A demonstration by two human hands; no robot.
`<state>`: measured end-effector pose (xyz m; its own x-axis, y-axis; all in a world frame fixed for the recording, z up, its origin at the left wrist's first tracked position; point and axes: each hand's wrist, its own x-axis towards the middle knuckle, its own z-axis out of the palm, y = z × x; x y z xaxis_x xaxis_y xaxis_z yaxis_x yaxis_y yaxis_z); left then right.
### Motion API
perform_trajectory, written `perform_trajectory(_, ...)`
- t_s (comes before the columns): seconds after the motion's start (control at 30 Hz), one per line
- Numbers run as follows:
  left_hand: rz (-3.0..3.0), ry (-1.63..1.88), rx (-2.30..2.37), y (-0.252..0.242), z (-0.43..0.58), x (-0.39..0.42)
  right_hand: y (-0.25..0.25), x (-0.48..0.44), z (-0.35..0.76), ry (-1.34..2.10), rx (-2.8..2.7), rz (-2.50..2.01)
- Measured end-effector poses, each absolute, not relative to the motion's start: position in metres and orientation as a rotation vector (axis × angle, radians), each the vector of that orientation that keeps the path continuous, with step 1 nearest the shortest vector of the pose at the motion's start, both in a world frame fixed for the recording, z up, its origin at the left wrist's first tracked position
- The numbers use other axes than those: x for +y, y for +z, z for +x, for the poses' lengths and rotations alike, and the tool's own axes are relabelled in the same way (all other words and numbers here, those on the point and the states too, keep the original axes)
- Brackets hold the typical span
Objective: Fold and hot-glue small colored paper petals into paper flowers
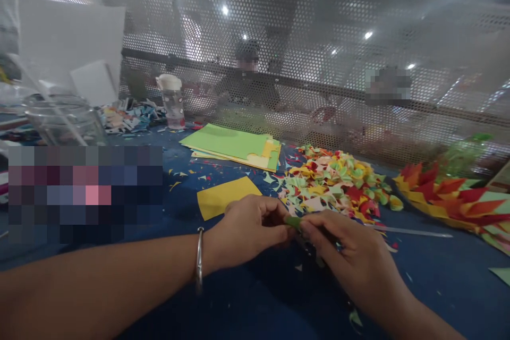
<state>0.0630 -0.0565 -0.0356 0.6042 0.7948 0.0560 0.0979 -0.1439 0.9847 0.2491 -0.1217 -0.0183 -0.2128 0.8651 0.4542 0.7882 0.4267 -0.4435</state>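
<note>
Between the fingertips of both hands is a small green paper piece [294, 221], pinched from either side above the dark blue table [247, 297]. My left hand [255, 228] wears a silver bangle at the wrist and grips the piece with thumb and forefinger. From the right, my right hand [346, 244] pinches its other end. Just behind my left hand lies a yellow paper sheet [227, 196]. A heap of curled paper pieces [330, 180] in green, yellow, red and pink spreads behind my right hand. Something dark below the fingers is too blurred to name.
Behind stand stacked green and yellow sheets [227, 141], a white-capped bottle [173, 102] and a perforated metal screen [303, 53]. A glass jar [64, 117] is at left. Red-orange folded paper points [454, 196] lie at right, near a clear strip [414, 231].
</note>
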Motion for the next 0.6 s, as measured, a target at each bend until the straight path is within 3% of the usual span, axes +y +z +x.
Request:
perform_trajectory(0.37, 1.504, 0.679, 0.642, -0.0329, 0.0627, -0.056, -0.0169, -0.1231, 0.2473, 0.287, -1.969, -1.346)
perform_trajectory(0.6, 1.441, 0.777, 0.63, -0.0317, 0.0651, -0.0563, -0.0171, -0.1232, 0.2496, 0.179, -1.941, -1.365)
